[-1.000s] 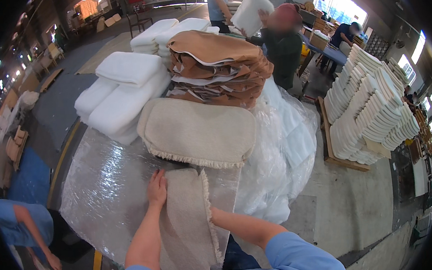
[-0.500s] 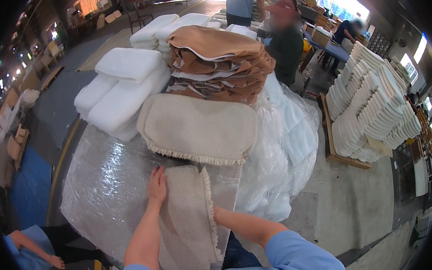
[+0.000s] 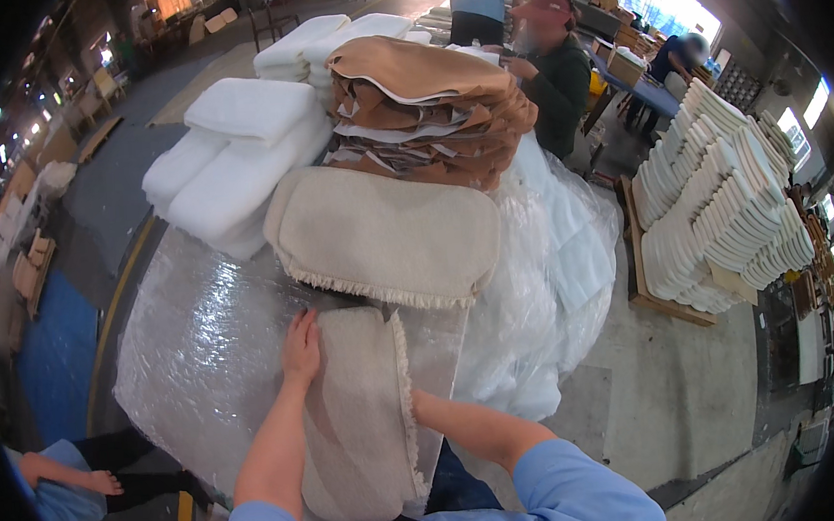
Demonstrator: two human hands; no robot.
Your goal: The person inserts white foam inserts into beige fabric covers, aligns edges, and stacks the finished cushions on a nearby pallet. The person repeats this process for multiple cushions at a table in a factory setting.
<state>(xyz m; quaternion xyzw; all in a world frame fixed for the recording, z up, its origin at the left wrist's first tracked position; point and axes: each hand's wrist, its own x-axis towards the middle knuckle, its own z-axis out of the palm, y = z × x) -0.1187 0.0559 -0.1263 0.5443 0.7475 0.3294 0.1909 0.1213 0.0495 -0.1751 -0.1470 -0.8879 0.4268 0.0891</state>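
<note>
A beige woven fabric piece, seemingly a cushion cover (image 3: pixel 355 417), lies lengthwise in front of me, its frayed edge along the right side. My left hand (image 3: pixel 300 349) rests along its upper left edge, fingers stretched out and close together. From the right, my right forearm reaches in at the frayed edge; the right hand (image 3: pixel 416 404) shows only at the wrist, the rest hidden in or under the fabric. Just beyond lies a pile of similar beige pieces (image 3: pixel 386 229) with a fringed near edge.
Plastic sheeting (image 3: pixel 183 342) covers the work surface. Behind are white padding (image 3: pixel 241 185) and a stack of brown fabric (image 3: pixel 426 98). White cushions (image 3: pixel 719 204) stand on a pallet at right. A person in a red cap (image 3: pixel 559 89) stands beyond; another person's hand (image 3: pixel 104 482) shows lower left.
The view has shifted slightly, so the pile and the cover sit a little higher. Both my hands keep nearly the same places on the cover. The capped person's hands have risen.
</note>
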